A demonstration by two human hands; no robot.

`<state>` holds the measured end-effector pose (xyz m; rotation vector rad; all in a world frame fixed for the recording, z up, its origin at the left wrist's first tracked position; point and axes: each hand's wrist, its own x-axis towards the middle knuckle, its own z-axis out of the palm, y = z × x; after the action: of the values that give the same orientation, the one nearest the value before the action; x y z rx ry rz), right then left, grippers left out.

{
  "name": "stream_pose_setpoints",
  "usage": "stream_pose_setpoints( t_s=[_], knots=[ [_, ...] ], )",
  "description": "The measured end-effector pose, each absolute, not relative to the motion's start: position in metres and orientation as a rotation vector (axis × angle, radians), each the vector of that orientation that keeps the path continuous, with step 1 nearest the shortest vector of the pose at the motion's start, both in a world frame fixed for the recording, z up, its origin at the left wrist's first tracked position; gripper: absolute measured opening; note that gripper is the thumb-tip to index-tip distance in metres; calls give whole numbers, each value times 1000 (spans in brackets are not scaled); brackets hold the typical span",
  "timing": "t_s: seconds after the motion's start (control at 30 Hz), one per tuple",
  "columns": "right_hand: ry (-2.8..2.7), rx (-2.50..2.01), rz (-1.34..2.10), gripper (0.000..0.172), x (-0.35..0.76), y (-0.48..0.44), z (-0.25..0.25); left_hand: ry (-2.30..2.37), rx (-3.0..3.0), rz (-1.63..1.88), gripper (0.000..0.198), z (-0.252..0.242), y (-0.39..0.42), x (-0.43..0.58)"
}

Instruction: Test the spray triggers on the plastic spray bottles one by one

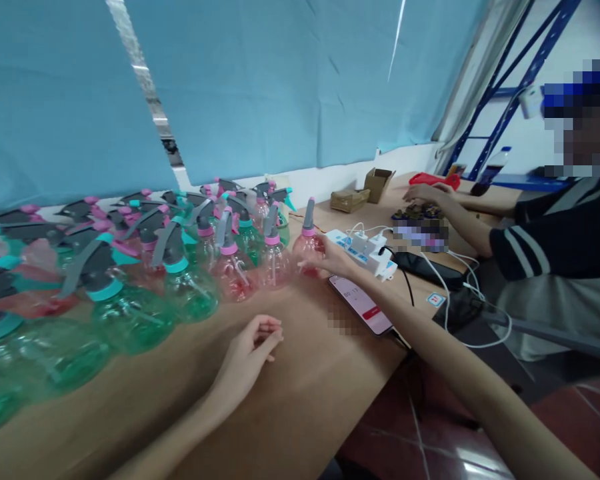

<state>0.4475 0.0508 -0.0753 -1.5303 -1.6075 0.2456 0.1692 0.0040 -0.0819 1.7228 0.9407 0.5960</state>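
The right hand grasps a pink-collared spray bottle, upright beside other spray bottles along the back edge of the bench; the left hand, loosely curled and empty, is nearer the front edge. Placing or lifting that bottle seems in hand, calling next for an upright hold clear of the power strip.
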Motion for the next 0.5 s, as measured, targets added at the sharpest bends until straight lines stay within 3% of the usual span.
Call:
stream_pose_setpoints(
  t_s=[0.17, 0.27, 0.37, 0.5],
  knots=[
    [-1693, -1566, 266, 73, 449, 56, -69, 932, 1706, 590, 21, -82, 9, 179],
    [-1684, -1779, 91, 73, 437, 38, -60, 916, 1711, 589, 21, -82, 11, 181],
    [-1612, -2014, -186, 55, 411, 2, -50, 895, 1796, 629, 19, -77, 10, 181],
    [-1810, -2065, -104, 33, 366, -38, -38, 851, 2115, 819, 13, -59, -6, 182]
  ],
)
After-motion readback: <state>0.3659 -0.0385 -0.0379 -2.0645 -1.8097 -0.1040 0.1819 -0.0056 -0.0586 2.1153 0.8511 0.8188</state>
